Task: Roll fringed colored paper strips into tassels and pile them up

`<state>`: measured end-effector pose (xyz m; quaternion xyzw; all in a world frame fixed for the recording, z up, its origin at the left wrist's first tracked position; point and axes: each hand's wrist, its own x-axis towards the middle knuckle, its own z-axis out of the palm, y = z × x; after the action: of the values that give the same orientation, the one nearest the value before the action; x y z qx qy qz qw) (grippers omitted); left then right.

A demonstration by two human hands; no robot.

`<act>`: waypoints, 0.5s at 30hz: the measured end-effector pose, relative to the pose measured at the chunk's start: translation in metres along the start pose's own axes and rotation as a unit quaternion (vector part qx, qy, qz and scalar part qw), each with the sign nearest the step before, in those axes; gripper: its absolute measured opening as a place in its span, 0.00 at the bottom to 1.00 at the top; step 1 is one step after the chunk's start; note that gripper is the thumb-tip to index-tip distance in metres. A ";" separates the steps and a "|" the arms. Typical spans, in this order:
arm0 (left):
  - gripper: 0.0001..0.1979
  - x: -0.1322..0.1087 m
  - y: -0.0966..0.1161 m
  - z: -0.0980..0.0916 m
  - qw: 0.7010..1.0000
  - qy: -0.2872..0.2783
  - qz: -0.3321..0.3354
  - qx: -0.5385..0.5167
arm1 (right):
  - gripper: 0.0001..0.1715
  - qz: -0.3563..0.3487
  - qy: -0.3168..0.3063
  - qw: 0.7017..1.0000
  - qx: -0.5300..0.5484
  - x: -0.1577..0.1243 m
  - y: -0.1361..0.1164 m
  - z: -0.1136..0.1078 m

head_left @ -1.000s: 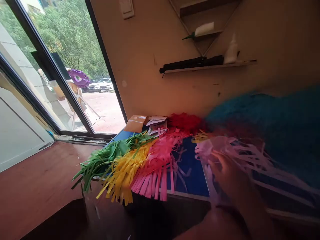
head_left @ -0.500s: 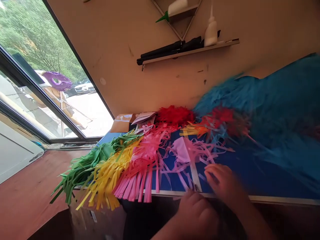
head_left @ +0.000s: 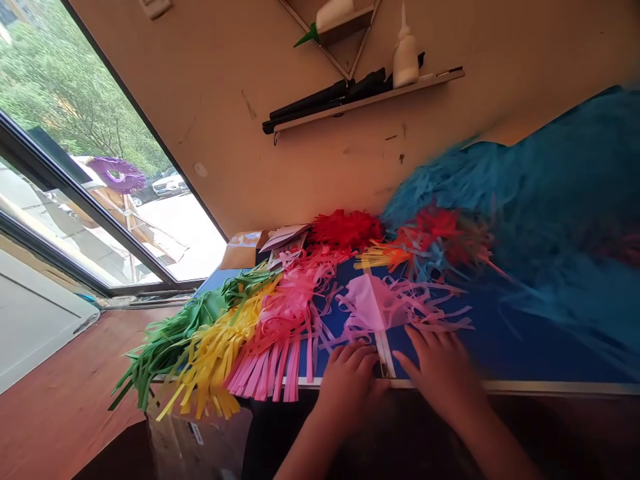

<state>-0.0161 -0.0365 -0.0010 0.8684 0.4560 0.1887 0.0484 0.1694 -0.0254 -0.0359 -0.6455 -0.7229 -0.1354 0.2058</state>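
Note:
A pale purple fringed paper piece (head_left: 370, 303) lies on the blue tabletop with its streamers spread to both sides. A whitish strip (head_left: 384, 353) runs from under it to the table's front edge. My left hand (head_left: 350, 373) rests left of the strip, fingers laid over the table edge and thumb towards the strip's lower end. On the right, my right hand (head_left: 443, 367) is flat on the blue surface, thumb and fingers apart, fingertips touching the lower purple streamers. Neither hand visibly grips anything.
Pink (head_left: 297, 313), yellow (head_left: 225, 347) and green fringe (head_left: 195, 327) overhang the table's left front. Red fringe (head_left: 345, 230) and a mixed-colour fringed bunch (head_left: 435, 233) lie behind. A big blue fringed mass (head_left: 550, 180) fills the right. A wall shelf (head_left: 370, 97) holds a white bottle (head_left: 405, 57).
Both hands have come down onto the table; my left hand moved left and up, and my right hand's fingers spread flat. The purple streamers on the right now lie more spread out.

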 end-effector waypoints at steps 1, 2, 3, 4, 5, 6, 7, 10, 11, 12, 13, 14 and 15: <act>0.15 0.001 -0.001 -0.002 1.000 -0.006 -0.015 0.004 | 0.26 0.022 0.007 1.000 -0.019 0.000 0.009 -0.001; 0.16 0.002 -0.001 -0.004 0.999 -0.010 -0.031 0.010 | 0.28 0.044 0.020 0.998 -0.038 0.000 0.019 -0.002; 0.16 0.003 -0.002 -0.007 0.999 -0.011 -0.045 0.016 | 0.29 0.068 0.039 0.995 -0.056 -0.001 0.031 -0.003; 0.16 0.004 -0.004 -0.008 0.998 -0.009 -0.056 0.023 | 0.31 0.092 0.060 0.992 -0.068 -0.002 0.044 -0.006; 0.16 0.005 -0.005 -0.010 0.998 -0.004 -0.064 0.030 | 0.31 0.113 0.081 0.987 -0.076 -0.004 0.057 -0.010; 0.16 0.005 -0.007 -0.011 0.997 0.001 -0.067 0.038 | 0.31 0.136 0.099 0.983 -0.079 -0.006 0.069 -0.016; 0.15 0.006 -0.010 -0.013 0.997 0.008 -0.067 0.047 | 0.29 0.158 0.111 0.978 -0.081 -0.008 0.079 -0.023; 0.15 0.004 -0.016 -0.017 0.993 0.050 -0.066 0.087 | 0.20 0.205 0.169 0.962 -0.067 -0.013 0.091 -0.049; 0.14 0.003 -0.018 -0.018 0.990 0.076 -0.065 0.101 | 0.18 0.200 0.210 0.956 -0.054 -0.014 0.089 -0.056; 0.13 0.003 -0.019 -0.019 0.986 0.109 -0.060 0.112 | 0.17 0.178 0.258 0.949 -0.041 -0.013 0.083 -0.061; 0.11 0.004 -0.018 -0.020 0.981 0.146 -0.052 0.118 | 0.16 0.139 0.303 0.942 -0.027 -0.012 0.074 -0.062; 0.08 0.006 -0.017 -0.020 0.975 0.183 -0.040 0.118 | 0.17 0.089 0.333 0.938 -0.011 -0.009 0.064 -0.061; 0.07 0.009 -0.014 -0.019 0.970 0.213 -0.023 0.113 | 0.18 0.033 0.340 0.940 0.006 -0.005 0.053 -0.056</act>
<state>-0.0295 -0.0222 0.0151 0.7972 0.4940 0.3157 -0.1439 0.2289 -0.0490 0.0071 -0.5831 -0.5893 -0.3358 0.4473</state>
